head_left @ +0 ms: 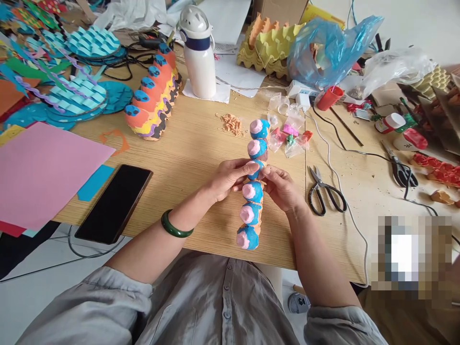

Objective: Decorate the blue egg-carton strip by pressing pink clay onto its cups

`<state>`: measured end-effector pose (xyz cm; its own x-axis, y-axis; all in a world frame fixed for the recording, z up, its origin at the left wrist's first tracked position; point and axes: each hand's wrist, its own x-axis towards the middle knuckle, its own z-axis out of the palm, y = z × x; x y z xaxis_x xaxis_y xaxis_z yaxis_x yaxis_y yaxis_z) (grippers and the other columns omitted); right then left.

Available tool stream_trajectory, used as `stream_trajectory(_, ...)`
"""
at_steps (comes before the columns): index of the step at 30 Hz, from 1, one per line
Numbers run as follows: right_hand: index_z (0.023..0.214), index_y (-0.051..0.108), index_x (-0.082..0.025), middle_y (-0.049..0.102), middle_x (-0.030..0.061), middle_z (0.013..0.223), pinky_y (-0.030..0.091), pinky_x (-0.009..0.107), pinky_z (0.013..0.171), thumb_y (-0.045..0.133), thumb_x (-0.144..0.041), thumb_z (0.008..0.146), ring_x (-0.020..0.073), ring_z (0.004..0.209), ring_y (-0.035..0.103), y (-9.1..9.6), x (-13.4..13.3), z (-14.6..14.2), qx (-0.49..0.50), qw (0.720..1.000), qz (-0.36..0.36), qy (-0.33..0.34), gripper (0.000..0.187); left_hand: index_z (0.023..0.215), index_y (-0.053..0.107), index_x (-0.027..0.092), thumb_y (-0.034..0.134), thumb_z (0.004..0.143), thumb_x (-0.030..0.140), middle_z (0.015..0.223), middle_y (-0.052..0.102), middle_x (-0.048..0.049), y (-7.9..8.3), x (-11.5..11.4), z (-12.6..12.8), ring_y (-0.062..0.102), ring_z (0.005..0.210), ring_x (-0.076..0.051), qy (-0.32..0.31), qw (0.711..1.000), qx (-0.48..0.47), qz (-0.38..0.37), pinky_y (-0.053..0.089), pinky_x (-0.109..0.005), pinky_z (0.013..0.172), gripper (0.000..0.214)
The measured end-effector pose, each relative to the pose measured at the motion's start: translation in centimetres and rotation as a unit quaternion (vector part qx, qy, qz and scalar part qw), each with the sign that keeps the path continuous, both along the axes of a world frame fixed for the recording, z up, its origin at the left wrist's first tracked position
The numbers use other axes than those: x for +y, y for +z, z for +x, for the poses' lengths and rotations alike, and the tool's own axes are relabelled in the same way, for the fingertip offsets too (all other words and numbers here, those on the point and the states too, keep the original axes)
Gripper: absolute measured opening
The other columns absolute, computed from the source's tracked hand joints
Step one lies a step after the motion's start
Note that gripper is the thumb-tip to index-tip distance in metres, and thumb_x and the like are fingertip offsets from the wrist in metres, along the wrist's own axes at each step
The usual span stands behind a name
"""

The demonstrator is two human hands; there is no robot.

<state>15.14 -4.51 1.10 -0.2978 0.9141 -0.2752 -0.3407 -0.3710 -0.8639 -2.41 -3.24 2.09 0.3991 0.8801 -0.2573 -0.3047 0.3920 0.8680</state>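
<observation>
Left fingers [248, 169] and right fingers [276, 176] pinch the blue-and-pink, knobbly carton strip [253, 192] mid-length — squeezing too hard could crease it.

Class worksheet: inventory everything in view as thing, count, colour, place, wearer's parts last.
Six-bump carton strip: 1, blue with pink tips, front centre
Long bumpy carton piece: 1, mostly orange, back left
Domed-lid bottle: 1, white and navy, back centre
Flat rectangular phone: 1, black, front left
Metal scissors: 2, black-handled, right
Large paper sheet: 1, pink, left
Woven paper pieces: several, light blue, back left
Moulded egg trays: stack, yellow and orange, back
Thin plastic bag: 1, blue, back right
Shavings pile: 1, tan, centre
Wooden table: 1, brown, underneath
Smaller clutter: uncounted, mixed, back and right
Smooth bangle: 1, green, left forearm
Left grip, right grip: 2, bare, on strip
</observation>
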Motion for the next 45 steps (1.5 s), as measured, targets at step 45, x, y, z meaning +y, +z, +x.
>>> stream_trajectory(45,0.080,0.070,-0.017,0.070,-0.0009,0.071,0.058,0.023,0.060,0.094,-0.046,0.064,0.0105,0.063,0.065,-0.9,0.3,0.5,-0.134,0.986,0.049,0.081,0.042,0.082,0.071,0.008,0.096,0.052,0.051,0.052,0.052,0.0065,-0.7,0.5,-0.5,0.033,0.037,0.000,-0.003,0.999,0.050,-0.018,0.018,-0.019,0.034,0.058)
